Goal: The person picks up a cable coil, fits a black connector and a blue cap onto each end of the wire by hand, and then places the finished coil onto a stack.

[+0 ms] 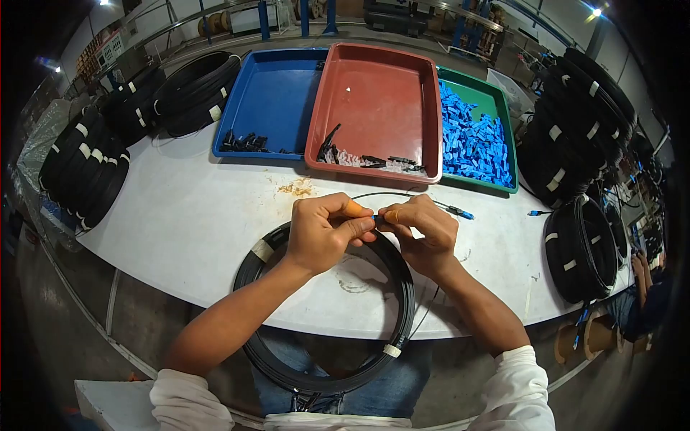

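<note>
My left hand [322, 233] and my right hand [425, 233] meet above the far side of a black cable coil [405, 294]. Both pinch a small blue fiber-optic connector [378, 218], mostly hidden by the fingertips. Orange wraps cover a finger on each hand. The coil, bound with pale tape, lies partly on the white table [172, 215] and overhangs its front edge above my lap. Just right of my right hand rests a cable end with a blue-tipped connector [466, 214].
Behind my hands stand a blue tray [277, 93] with black parts, a red tray [377, 100] with black and clear pieces, and a green tray [492, 104] of blue pieces [474, 144]. Black coils [86, 169] flank the left, more coils [578, 248] the right. Another person [650, 294] is at far right.
</note>
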Action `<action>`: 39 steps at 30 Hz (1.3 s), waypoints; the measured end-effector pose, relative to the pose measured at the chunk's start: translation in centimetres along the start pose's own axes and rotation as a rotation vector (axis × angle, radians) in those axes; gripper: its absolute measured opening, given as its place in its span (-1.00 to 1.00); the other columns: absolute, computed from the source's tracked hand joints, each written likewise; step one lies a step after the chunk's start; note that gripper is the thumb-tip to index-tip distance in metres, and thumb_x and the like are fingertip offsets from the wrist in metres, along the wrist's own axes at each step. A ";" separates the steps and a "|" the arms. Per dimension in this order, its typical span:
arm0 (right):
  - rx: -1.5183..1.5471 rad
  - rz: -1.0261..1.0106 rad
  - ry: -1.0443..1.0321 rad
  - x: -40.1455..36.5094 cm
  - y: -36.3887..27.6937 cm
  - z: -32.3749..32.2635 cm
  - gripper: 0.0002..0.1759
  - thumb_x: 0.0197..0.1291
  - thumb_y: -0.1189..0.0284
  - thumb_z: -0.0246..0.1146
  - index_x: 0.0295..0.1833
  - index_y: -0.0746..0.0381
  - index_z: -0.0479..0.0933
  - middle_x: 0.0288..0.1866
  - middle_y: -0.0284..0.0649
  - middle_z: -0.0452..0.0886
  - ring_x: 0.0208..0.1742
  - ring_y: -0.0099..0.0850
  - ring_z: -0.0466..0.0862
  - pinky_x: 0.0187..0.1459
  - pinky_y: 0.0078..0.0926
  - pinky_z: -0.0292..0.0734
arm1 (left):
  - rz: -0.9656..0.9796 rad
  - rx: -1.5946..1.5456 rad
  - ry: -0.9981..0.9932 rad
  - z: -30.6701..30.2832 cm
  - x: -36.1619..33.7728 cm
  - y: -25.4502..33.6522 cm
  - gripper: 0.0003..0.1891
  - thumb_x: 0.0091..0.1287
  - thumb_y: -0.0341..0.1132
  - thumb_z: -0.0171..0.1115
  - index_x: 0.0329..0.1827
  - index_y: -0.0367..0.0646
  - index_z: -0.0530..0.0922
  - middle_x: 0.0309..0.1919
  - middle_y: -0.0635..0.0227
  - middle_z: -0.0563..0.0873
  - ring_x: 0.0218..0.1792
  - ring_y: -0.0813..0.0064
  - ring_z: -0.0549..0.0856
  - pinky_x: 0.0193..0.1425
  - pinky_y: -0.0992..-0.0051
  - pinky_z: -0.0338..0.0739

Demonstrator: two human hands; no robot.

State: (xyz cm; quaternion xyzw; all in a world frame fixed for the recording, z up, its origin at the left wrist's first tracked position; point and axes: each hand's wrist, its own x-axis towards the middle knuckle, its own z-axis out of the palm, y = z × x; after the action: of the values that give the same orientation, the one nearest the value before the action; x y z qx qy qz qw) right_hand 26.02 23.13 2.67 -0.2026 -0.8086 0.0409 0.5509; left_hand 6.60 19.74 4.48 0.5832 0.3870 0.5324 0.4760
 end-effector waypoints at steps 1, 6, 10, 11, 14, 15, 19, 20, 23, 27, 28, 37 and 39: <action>-0.032 -0.013 0.003 0.0 0.0 0.0 -0.65 -0.20 0.77 0.47 -0.23 0.24 0.65 -0.30 -0.23 0.75 -0.37 -0.32 0.67 -0.32 -0.41 0.52 | 0.001 0.000 -0.001 0.1 0.1 -0.1 -0.94 0.33 -0.57 0.35 -0.28 -0.44 0.70 -0.39 0.14 0.79 -0.37 0.42 0.83 -0.38 0.61 0.68; -0.025 0.094 -0.131 -0.3 -0.6 -0.7 -0.70 -0.18 0.84 0.41 -0.33 0.26 0.61 -0.32 -0.19 0.76 -0.35 -0.35 0.71 -0.27 -0.44 0.58 | 0.517 0.505 0.032 0.1 -0.3 -1.1 -0.89 0.13 -0.66 0.34 -0.29 -0.36 0.70 -0.36 0.18 0.81 -0.44 0.46 0.81 -0.39 0.53 0.68; 0.501 0.593 -0.104 -0.8 -0.8 -0.3 -0.79 -0.06 0.86 0.38 -0.39 0.35 0.58 -0.30 -0.18 0.77 -0.25 -0.48 0.74 -0.12 -0.51 0.66 | 1.012 0.797 -0.094 -0.9 0.2 -0.2 -0.85 -0.09 -0.64 0.31 -0.43 -0.28 0.65 -0.40 0.16 0.79 -0.53 0.30 0.75 -0.44 0.45 0.66; 0.623 0.722 -0.117 -0.7 -0.9 -0.3 -0.82 -0.02 0.85 0.37 -0.39 0.38 0.58 -0.30 -0.18 0.77 -0.21 -0.51 0.74 -0.08 -0.53 0.67 | 1.013 0.796 -0.093 -1.0 0.2 -0.2 -0.85 -0.09 -0.64 0.31 -0.43 -0.28 0.65 -0.40 0.16 0.79 -0.53 0.30 0.75 -0.44 0.45 0.66; 0.623 0.706 -0.192 -0.2 -0.2 -0.6 -0.84 0.01 0.77 0.43 -0.31 0.38 0.62 -0.28 -0.21 0.77 -0.20 -0.53 0.72 -0.09 -0.54 0.64 | 0.997 0.840 -0.149 -1.3 0.1 -0.6 -0.85 -0.05 -0.69 0.28 -0.42 -0.32 0.67 -0.41 0.14 0.80 -0.51 0.35 0.79 -0.41 0.47 0.69; 0.563 0.650 -0.184 -0.2 -0.2 -0.5 -0.83 0.00 0.75 0.45 -0.28 0.36 0.64 -0.27 -0.20 0.77 -0.20 -0.52 0.72 -0.10 -0.53 0.62 | 0.835 0.692 -0.053 -0.9 0.2 -1.0 -0.86 0.01 -0.71 0.28 -0.39 -0.35 0.68 -0.41 0.14 0.80 -0.47 0.39 0.81 -0.39 0.49 0.70; 0.074 0.275 -0.113 0.8 -1.1 -0.6 -0.67 -0.14 0.68 0.51 -0.18 0.24 0.68 -0.24 -0.24 0.75 -0.25 -0.34 0.71 -0.16 -0.43 0.57 | 0.336 0.337 0.027 -0.4 0.1 -0.5 -0.94 0.21 -0.71 0.29 -0.35 -0.43 0.68 -0.41 0.12 0.80 -0.37 0.44 0.83 -0.32 0.53 0.74; 0.071 0.277 -0.077 0.3 -0.6 -0.2 -0.62 -0.21 0.69 0.52 -0.18 0.21 0.68 -0.24 -0.30 0.75 -0.26 -0.31 0.70 -0.19 -0.42 0.54 | 0.240 0.237 0.022 -0.2 0.1 -0.5 -0.98 0.27 -0.67 0.31 -0.33 -0.45 0.67 -0.40 0.13 0.79 -0.38 0.43 0.83 -0.37 0.55 0.72; -0.061 0.124 -0.096 0.6 -0.5 -0.6 -0.63 -0.23 0.69 0.51 -0.21 0.21 0.66 -0.25 -0.29 0.75 -0.25 -0.30 0.70 -0.23 -0.41 0.51 | 0.008 0.078 0.013 -0.1 0.2 -0.4 -0.99 0.29 -0.65 0.32 -0.28 -0.44 0.65 -0.38 0.12 0.77 -0.39 0.42 0.82 -0.40 0.57 0.71; -0.062 0.035 -0.084 0.4 -0.2 -0.4 -0.64 -0.21 0.72 0.49 -0.23 0.21 0.64 -0.26 -0.28 0.75 -0.27 -0.28 0.70 -0.26 -0.41 0.48 | -0.142 -0.028 -0.034 -0.3 0.7 -0.4 -0.97 0.31 -0.63 0.32 -0.24 -0.42 0.63 -0.37 0.12 0.77 -0.40 0.41 0.82 -0.41 0.58 0.69; -0.069 0.004 -0.065 0.3 -0.1 -0.2 -0.65 -0.20 0.73 0.48 -0.23 0.20 0.64 -0.28 -0.27 0.75 -0.29 -0.27 0.70 -0.26 -0.40 0.50 | -0.180 -0.068 -0.036 -0.4 0.7 -0.5 -0.97 0.32 -0.62 0.31 -0.24 -0.42 0.63 -0.37 0.11 0.76 -0.41 0.39 0.82 -0.41 0.58 0.69; 0.204 0.339 -0.138 -0.6 -0.6 -0.4 -0.74 -0.09 0.85 0.35 -0.39 0.29 0.50 -0.35 -0.20 0.74 -0.23 -0.36 0.76 -0.21 -0.46 0.64 | 0.687 0.661 0.039 0.0 -0.2 -0.9 -0.86 -0.01 -0.70 0.28 -0.40 -0.35 0.66 -0.42 0.16 0.78 -0.48 0.40 0.80 -0.39 0.49 0.70; 0.313 0.401 -0.132 -0.6 -0.7 -0.4 -0.74 -0.06 0.87 0.33 -0.40 0.31 0.48 -0.35 -0.18 0.73 -0.20 -0.37 0.77 -0.17 -0.49 0.67 | 0.959 0.866 -0.044 -0.3 -0.3 -0.2 -0.90 -0.03 -0.66 0.29 -0.45 -0.31 0.63 -0.42 0.17 0.78 -0.53 0.35 0.75 -0.42 0.47 0.67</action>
State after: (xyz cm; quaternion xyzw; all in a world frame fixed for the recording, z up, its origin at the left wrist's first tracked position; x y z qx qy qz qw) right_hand 26.37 22.16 2.51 -0.2681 -0.7703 0.2869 0.5025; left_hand 6.31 19.54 4.25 0.8414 0.2535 0.4696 -0.0854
